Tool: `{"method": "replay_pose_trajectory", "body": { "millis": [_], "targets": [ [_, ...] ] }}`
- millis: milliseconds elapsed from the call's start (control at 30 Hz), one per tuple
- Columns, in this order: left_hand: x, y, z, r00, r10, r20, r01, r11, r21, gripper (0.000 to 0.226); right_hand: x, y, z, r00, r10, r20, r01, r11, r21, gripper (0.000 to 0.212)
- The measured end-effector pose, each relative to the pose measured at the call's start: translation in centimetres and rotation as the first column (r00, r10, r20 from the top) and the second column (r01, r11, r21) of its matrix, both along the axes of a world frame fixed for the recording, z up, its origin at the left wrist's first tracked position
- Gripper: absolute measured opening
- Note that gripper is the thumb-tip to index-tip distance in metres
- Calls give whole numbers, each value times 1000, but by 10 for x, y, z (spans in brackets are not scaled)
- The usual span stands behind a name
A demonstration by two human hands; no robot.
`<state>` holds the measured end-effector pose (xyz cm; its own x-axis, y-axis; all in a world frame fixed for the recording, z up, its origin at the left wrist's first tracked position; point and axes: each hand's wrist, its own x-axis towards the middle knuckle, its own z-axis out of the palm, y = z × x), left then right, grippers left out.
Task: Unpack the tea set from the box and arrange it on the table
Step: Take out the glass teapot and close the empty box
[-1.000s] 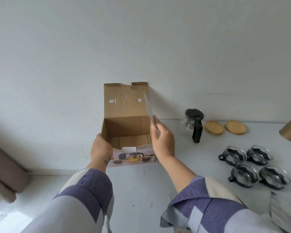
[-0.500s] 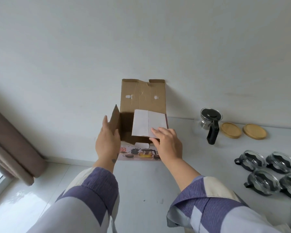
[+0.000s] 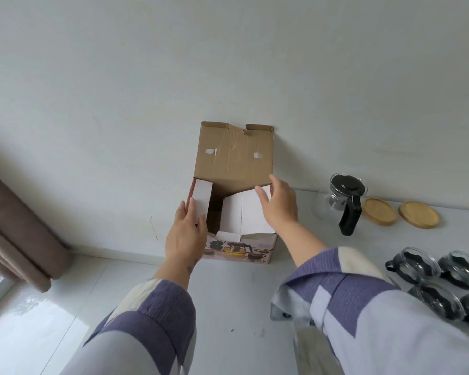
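The cardboard tea set box (image 3: 240, 246) stands against the wall on the white table (image 3: 241, 307), its back lid upright. My left hand (image 3: 186, 234) presses its fingers on the left side flap (image 3: 201, 201), which is partly folded in. My right hand (image 3: 278, 205) lies flat on the right side flap (image 3: 238, 215), folded over the opening. Right of the box stands a glass teapot (image 3: 345, 200) with a black lid and handle, and two round wooden lids (image 3: 380, 212) lie beyond it. Several glass cups (image 3: 414, 266) with black holders sit at the far right.
A brown curtain (image 3: 14, 228) hangs at the left, with the white floor (image 3: 38, 307) below it. The white wall (image 3: 228, 63) rises right behind the box. A few dark specks mark the table near me.
The right flap has been folded down over the opening, then the left flap has swung inward under my left hand. My right hand has slid toward the flap's far edge. The view has shifted.
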<state>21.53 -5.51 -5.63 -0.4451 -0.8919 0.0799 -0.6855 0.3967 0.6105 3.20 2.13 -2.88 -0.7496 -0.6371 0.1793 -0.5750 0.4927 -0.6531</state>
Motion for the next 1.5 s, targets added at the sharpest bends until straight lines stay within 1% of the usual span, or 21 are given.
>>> {"method": "replay_pose_trajectory", "body": {
  "millis": [33,67,133,267,367,433,500,633,700,767,800,867,933,967,1000,1067,1100,1167,1233,1367,1500],
  "targets": [
    [0,-1,-3,1000,7,-8,-7,1000,-14,53,-8,-9,7,984,-46,171,49,999,-11,58],
    [0,-2,-5,1000,12,-16,-12,1000,-28,53,-14,-17,12,943,-78,322,91,995,-28,60],
    [-1,-5,-9,999,19,-30,-21,998,-56,51,-25,-29,19,854,-107,509,163,984,-65,61],
    [-3,-7,-14,999,30,-29,-33,996,-87,49,-36,-42,27,757,-109,644,288,941,-179,60],
    [-3,-8,-13,999,14,-31,-17,996,-91,50,-36,-46,35,748,-86,658,315,919,-238,62],
    [-5,-8,-11,1000,-3,-30,0,997,-80,50,-34,-43,41,770,-78,633,317,908,-274,64],
    [-8,-10,-8,999,-28,-22,26,997,-68,50,-33,-38,47,824,-78,561,293,906,-305,63],
    [-14,-16,-2,998,-67,1,67,996,-51,53,-30,-21,59,949,-25,315,153,909,-389,47],
    [-17,-19,1,995,-91,30,92,996,-22,55,-26,-10,59,985,10,173,65,905,-421,38],
    [-20,-22,3,994,-104,21,103,993,50,56,-18,3,53,997,31,65,-1,904,-428,39],
    [-20,-23,4,995,-101,-23,103,990,97,55,-15,9,48,999,36,-1,-33,908,-418,41],
    [-20,-24,8,983,-39,-181,70,984,166,49,-8,21,38,985,35,-171,-93,936,-338,39],
    [-16,-23,14,944,58,-325,8,980,198,46,-3,30,30,955,7,-296,-84,965,-248,36],
    [-13,-22,18,924,86,-372,-9,979,203,49,-1,34,27,953,2,-303,-73,972,-224,38],
    [-9,-21,21,911,84,-404,-6,982,190,53,2,38,25,963,10,-268,-69,975,-213,41],
    [-1,-17,30,908,-6,-419,52,994,98,62,8,45,22,987,61,-148,-93,972,-214,47],
    [2,-16,33,911,-66,-407,88,995,38,62,11,48,21,989,90,-121,-114,971,-209,47],
    [3,-16,36,924,-137,-358,123,991,-61,52,15,54,18,983,131,-132,-152,975,-163,43],
    [2,-16,35,947,-144,-287,116,987,-111,42,18,60,14,977,151,-150,-169,979,-116,41],
    [5,-17,26,976,-149,-158,133,985,-105,43,18,66,5,970,173,-170,-184,982,-49,39],
    [10,-18,15,984,-154,-91,143,983,-114,44,20,68,-5,969,165,-184,-167,986,6,38]
  ]
}}
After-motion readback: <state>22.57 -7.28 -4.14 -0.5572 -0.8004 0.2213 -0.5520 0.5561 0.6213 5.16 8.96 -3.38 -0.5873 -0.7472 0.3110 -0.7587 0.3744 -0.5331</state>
